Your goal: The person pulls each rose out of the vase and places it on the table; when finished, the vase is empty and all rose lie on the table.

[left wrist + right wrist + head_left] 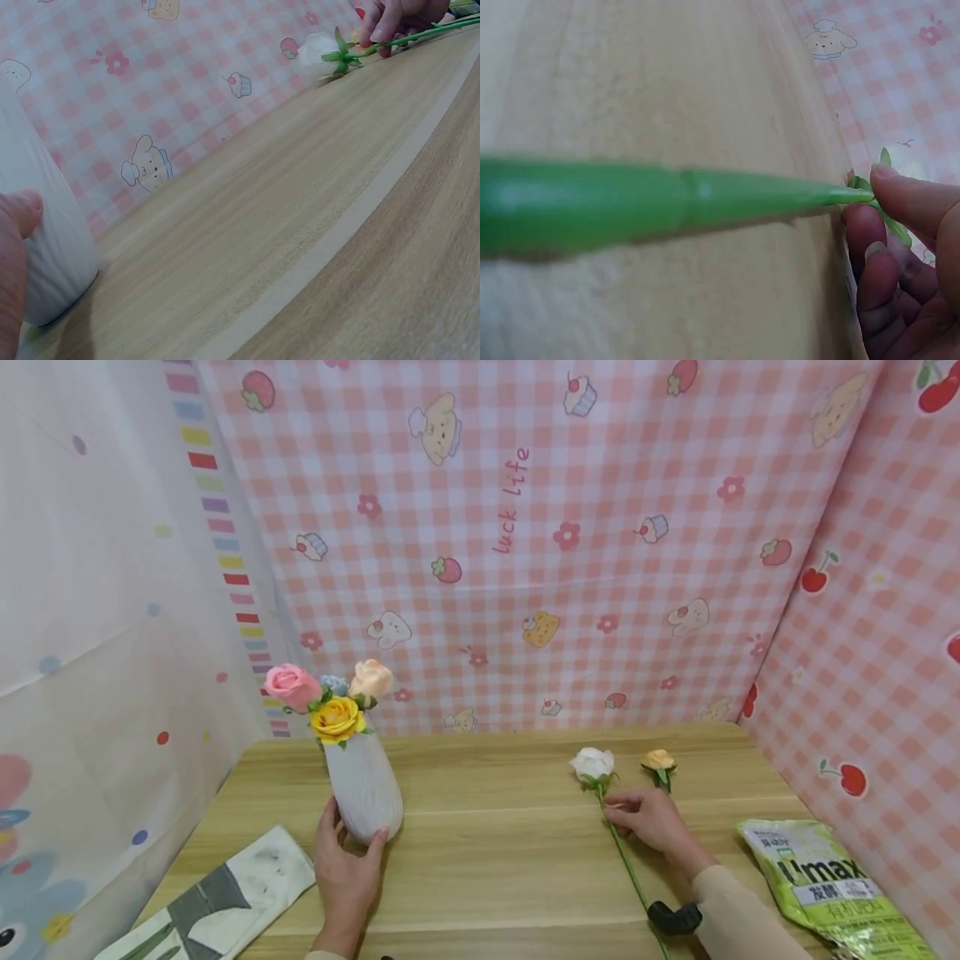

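A white ribbed vase (365, 789) stands on the left part of the table, holding a pink rose (292, 687), a yellow rose (337, 719), a peach rose (371, 680) and a small blue flower (333, 685). My left hand (348, 868) grips the vase low down, thumb on its near side; the left wrist view shows that thumb against the white wall. On the right, my right hand (652, 822) pinches the green stem of a white rose (593, 763) just below its bloom. The stem (667, 199) runs large across the right wrist view.
An orange-yellow rose (659, 760) lies behind my right hand. At the right edge is a green Umax bag (832, 877). A folded white and grey packet (225, 893) lies front left. Checked cloth (510, 543) hangs behind the wooden table (487, 860).
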Motion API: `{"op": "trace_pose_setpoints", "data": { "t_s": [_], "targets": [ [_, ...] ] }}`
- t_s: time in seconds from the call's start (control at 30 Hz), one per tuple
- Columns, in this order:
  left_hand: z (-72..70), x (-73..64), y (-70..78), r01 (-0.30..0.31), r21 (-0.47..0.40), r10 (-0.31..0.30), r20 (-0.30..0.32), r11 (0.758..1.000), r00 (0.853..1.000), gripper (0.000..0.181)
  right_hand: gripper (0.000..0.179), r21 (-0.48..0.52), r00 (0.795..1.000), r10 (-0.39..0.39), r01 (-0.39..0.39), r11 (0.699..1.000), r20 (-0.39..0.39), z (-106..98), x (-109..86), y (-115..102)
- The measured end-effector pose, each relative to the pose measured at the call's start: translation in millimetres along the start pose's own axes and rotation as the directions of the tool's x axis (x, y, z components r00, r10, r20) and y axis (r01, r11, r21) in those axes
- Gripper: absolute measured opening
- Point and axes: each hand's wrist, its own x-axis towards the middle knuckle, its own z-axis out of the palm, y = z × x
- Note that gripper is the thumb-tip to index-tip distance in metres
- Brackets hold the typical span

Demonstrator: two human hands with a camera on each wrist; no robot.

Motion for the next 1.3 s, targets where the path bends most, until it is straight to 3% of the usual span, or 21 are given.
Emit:
{"op": "trace_pose_setpoints", "data": {
  "t_s": [0.2, 0.67, 1.3],
  "targets": [
    [-0.8, -0.3, -1.1, 0.010, -0.011, -0.010, -0.008, 1.000, 1.000, 0.088, 0.028, 0.013, 1.000, -0.019, 0.019, 1.000, 0.006, -1, -0.2, -4],
    [0.0, 2.7, -2.1, -0.038, -0.028, 0.037, -0.011, 0.999, 0.999, 0.088, 0.031, 0.020, 0.998, 0.050, -0.050, 0.999, -0.030, -28, -1.6, -1],
    [1.1, 0.2, -0.5, -0.011, -0.015, 0.011, -0.002, 1.000, 1.000, 0.088, 0.030, 0.024, 0.994, 0.111, -0.111, 0.994, -0.003, -32, -4.8, 3]
  ]
}}
